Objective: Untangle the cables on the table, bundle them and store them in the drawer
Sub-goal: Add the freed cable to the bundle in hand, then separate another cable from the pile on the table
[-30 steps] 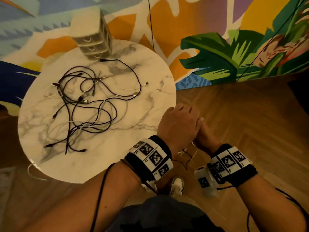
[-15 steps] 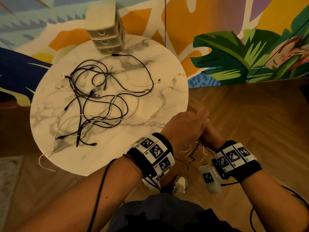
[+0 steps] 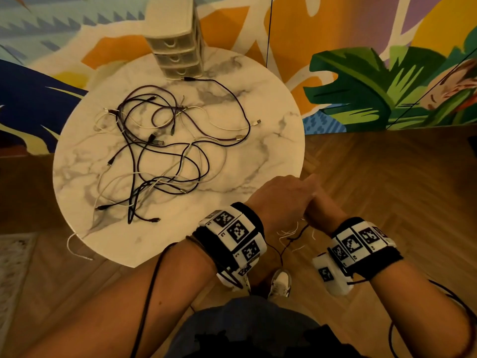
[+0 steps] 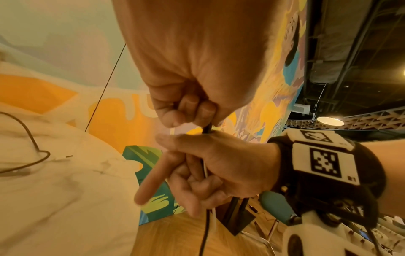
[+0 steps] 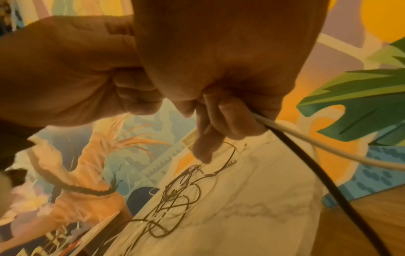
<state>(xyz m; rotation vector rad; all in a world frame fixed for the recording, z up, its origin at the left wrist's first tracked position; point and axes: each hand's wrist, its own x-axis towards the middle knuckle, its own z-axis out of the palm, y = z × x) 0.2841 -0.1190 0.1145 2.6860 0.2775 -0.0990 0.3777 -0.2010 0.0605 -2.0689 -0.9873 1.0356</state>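
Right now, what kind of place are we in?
Probably an indoor lounge or studio: a painted mural wall, wood parquet floor, and a round marble table holding tangled cables.

Both bare forearms wear black wristbands (image 3: 247, 220) clad in white tiles (image 3: 233, 232) printed with black square-pattern markers. A white camera housing (image 3: 331, 275) hangs at 7 o'clock of the right band. Thin black cables (image 3: 147, 301) trail along both arms. Dark trousers (image 3: 245, 329), a white sneaker (image 3: 280, 282).
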